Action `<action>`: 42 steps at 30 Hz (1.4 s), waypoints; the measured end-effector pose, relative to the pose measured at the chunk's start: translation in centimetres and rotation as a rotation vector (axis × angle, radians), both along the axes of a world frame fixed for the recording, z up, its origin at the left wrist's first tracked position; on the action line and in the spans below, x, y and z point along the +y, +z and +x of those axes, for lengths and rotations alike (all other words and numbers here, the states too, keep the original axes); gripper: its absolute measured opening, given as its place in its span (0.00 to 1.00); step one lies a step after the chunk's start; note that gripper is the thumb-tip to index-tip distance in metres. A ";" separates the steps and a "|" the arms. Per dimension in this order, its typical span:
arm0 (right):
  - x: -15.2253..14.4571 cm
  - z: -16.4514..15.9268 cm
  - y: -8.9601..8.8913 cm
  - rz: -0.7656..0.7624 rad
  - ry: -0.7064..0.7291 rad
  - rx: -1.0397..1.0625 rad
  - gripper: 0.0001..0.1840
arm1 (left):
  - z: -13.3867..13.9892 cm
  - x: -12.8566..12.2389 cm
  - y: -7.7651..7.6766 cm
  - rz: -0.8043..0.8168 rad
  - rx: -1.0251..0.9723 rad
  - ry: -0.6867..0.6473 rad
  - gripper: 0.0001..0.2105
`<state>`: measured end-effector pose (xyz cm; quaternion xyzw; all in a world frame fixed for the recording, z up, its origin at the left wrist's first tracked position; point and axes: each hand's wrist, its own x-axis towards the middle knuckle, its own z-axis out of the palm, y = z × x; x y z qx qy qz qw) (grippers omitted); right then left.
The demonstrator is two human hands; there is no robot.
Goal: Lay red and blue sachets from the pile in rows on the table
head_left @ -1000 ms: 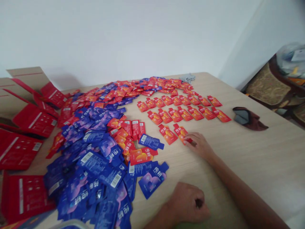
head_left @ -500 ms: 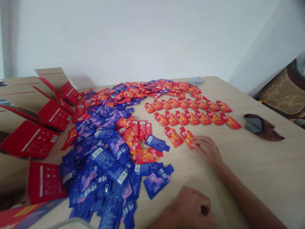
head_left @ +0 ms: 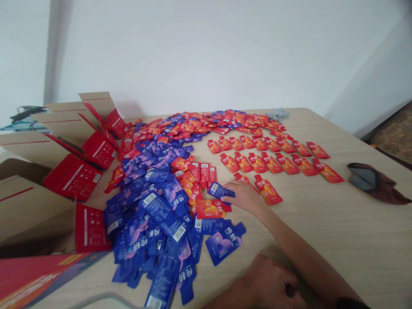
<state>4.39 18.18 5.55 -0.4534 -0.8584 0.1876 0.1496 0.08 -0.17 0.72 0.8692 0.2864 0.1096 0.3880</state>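
My right hand (head_left: 246, 195) reaches across the table with its fingers closed on the spout end of a blue pouch (head_left: 217, 189), which lies barcode side up at the edge of the pile. Under that wrist, a red-orange pouch (head_left: 243, 177) is partly covered. Beside it lies another red pouch (head_left: 268, 191), fully in sight. My left hand (head_left: 273, 283) rests on the near part of the table, curled into a loose fist with nothing showing in it. Close by, a blue pouch with purple fruit (head_left: 223, 244) lies face up.
Blue pouches (head_left: 151, 214) heap up on the left, with mixed red and blue ones (head_left: 193, 122) behind. Two rows of red pouches (head_left: 278, 163) lie farther back. Open cartons with red flaps (head_left: 74, 176) line the left side. A brown-grey cloth item (head_left: 376, 182) sits at right.
My right hand has left a red pouch in the front row and moved left to the blue pouch. My left hand stays in a fist. The view has shifted left.
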 end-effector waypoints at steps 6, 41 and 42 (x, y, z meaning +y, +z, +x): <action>0.0 -0.7 -1.7 -0.060 -0.053 -0.034 0.34 | 0.2 0.0 -0.5 0.002 -0.024 0.007 0.13; 1.1 1.4 3.3 -0.160 -0.123 0.279 0.13 | 0.1 -0.1 -0.9 -0.044 -0.034 0.026 0.12; 1.0 1.9 3.8 -0.173 -0.123 0.297 0.13 | 0.1 -0.1 -0.7 -0.047 -0.028 0.030 0.12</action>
